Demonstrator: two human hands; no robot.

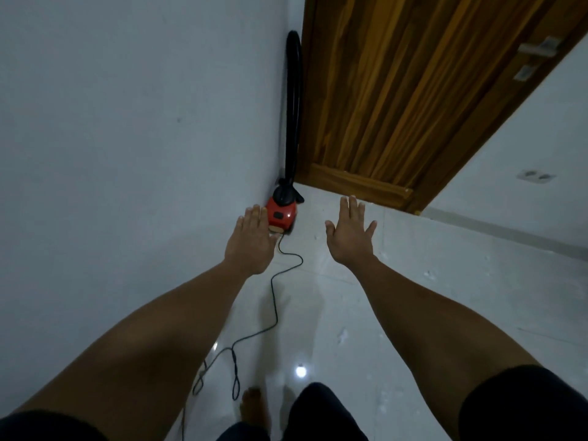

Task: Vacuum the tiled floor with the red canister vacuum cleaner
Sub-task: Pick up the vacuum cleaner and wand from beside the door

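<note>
Vac in the corner ahead of me

Vacuum cleaner (pixel 280 214) sits on floor (pixel 381 297) btwn wall (pixel 127 122) on left & door (pixel 413 90) on right — cord (pixel 273 300) trails back toward my foot (pixel 253 409).

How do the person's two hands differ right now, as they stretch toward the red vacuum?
The left hand has its fingers close together and overlaps the red vacuum in the view; the right hand has its fingers spread and hangs over bare tiled floor, away from the vacuum. Both are open, palm down and hold nothing.
</note>
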